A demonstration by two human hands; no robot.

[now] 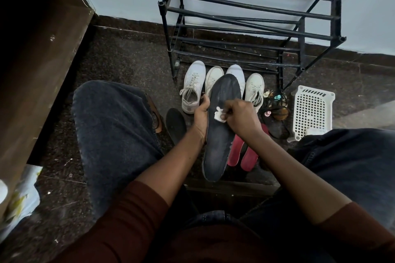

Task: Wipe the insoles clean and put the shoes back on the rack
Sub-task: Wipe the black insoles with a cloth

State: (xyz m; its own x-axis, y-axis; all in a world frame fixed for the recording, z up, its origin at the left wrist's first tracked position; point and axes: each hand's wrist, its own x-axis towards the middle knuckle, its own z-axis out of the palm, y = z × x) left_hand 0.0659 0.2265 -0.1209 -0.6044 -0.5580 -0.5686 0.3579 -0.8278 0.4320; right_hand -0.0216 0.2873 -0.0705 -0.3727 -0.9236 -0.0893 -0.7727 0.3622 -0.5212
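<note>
A long dark grey insole (220, 134) is held up between my knees. My left hand (201, 114) grips its left edge near the middle. My right hand (241, 117) pinches a small white wipe (219, 115) and presses it on the insole's upper half. Several white sneakers (192, 87) stand in a row on the floor just beyond, in front of the black metal shoe rack (252, 19), whose bars carry nothing. Two red insoles (249, 156) lie on the floor under my right wrist. Another black insole (176, 123) lies left of my left hand.
A white plastic basket (313, 111) lies on the floor at right, with a heap of small items (275, 107) beside it. A brown wooden cabinet (38, 66) fills the left side. A brown shoe (157, 116) peeks out beside my left knee. The floor is dark speckled stone.
</note>
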